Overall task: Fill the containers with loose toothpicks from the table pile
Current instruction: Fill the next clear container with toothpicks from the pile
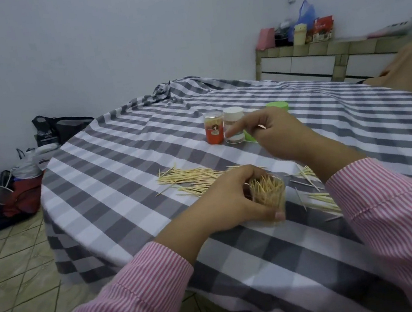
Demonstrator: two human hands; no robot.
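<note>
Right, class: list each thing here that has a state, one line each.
Clear container: open, upright, packed with toothpicks.
Left hand: grips the clear container.
Right hand: raised, pinches toothpicks.
Toothpick pile: loose on the cloth.
Orange container: upright, lidded.
White container: upright, capped.

Home: clothed table, floor bags.

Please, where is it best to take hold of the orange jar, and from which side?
Take the orange jar round its upper wall, coming from the left: it stands upright, the white jar sits close on its right, and the left side is free.
</note>
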